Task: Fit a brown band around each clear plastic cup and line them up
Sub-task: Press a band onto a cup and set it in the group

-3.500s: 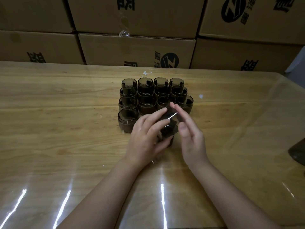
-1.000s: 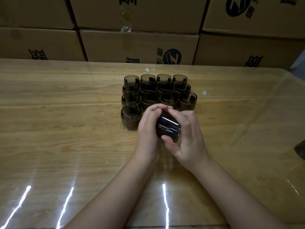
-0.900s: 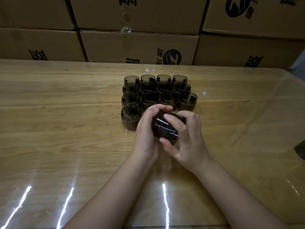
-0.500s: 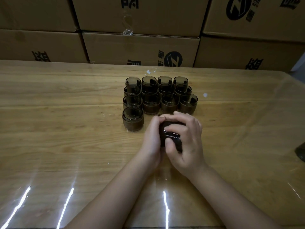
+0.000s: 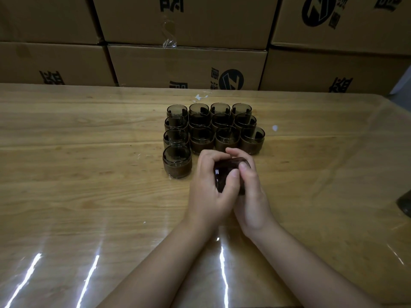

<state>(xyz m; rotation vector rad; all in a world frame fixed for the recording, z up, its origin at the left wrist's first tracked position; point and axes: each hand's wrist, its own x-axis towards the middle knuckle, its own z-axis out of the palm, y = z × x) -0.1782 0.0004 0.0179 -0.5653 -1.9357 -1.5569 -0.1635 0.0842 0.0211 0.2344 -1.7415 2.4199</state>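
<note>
Both curled on one thing: left grip (image 5: 208,192) & right grip (image 5: 252,196) wrap the cup (image 5: 223,174), held tilted over the tabletop (image 5: 89,196), thumbs pressing its side. Fingers hide most of it, so can't tell if it's fully fitted yet. Just left & a bit beyond, a lone cup (image 5: 177,158) with its band (image 5: 177,171) on starts a 4th row. Behind that, 3 rows (image 5: 226,138) of 4, all banded afaict. So 13 done, this one in progress; its slot looks to be beside the lone cup. No spare cups or bands in view, so can't say how many remain.
</note>
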